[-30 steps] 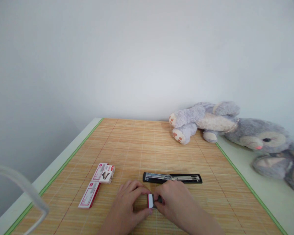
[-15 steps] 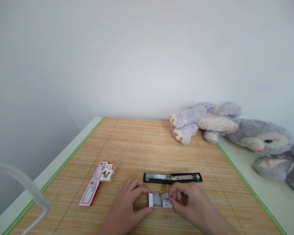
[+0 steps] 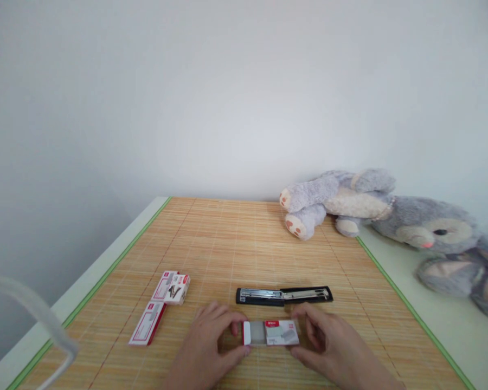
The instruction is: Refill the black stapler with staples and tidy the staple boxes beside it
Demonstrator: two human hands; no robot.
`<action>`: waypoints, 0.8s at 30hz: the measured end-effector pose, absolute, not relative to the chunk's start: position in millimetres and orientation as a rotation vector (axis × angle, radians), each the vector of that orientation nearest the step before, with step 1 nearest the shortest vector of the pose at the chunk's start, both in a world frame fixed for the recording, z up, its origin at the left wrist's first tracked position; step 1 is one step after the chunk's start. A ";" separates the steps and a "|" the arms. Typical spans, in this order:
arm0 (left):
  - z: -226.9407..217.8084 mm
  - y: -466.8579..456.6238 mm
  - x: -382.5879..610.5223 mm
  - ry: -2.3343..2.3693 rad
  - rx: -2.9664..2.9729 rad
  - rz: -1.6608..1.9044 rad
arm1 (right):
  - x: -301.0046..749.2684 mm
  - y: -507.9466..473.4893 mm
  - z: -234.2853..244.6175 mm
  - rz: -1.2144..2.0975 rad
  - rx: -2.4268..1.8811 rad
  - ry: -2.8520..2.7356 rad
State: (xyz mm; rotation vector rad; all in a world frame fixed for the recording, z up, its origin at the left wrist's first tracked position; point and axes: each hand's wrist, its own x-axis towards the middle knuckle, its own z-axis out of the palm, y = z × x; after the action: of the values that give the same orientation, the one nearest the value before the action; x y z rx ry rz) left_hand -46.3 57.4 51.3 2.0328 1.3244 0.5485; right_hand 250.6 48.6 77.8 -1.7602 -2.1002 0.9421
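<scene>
A small staple box lies on the mat in front of me, its red-and-white sleeve slid right to bare part of the tray. My left hand holds the tray's white left end between thumb and forefinger. Around the sleeve's right end, my right hand has its thumb at the lower edge and forefinger at the upper. A grey patch shows on the sleeve; whether it is print or a staple strip I cannot tell. Just beyond lies a black stapler, opened out flat.
At the left lie two flat red-and-white packets and a small white box with a stapler picture. A grey plush toy rests at the back right. A pale cable curves in at the left. The bamboo mat has green edging.
My right hand has moved slightly right and its fingers have opened around the sleeve's end. The grey piece it pinched is no longer between its fingers. The view has shifted slightly.
</scene>
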 end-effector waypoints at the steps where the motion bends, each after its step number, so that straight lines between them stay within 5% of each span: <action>1: 51.7 57.3 -45.4 1.315 2.030 0.543 | 251.4 48.5 77.9 0.940 -1.759 -2.124; 19: 51.8 52.6 -23.8 1.219 1.972 0.582 | 226.9 51.1 81.2 0.945 -1.695 -2.162; 24: 42.9 63.9 -39.4 1.555 1.912 0.783 | 216.3 55.1 86.5 0.896 -1.664 -2.195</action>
State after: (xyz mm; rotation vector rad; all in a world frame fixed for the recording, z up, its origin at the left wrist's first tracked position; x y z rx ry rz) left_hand -39.4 63.9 42.9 1.9118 1.5551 0.7834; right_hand 216.3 55.1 86.5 -1.6641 -2.1951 0.8961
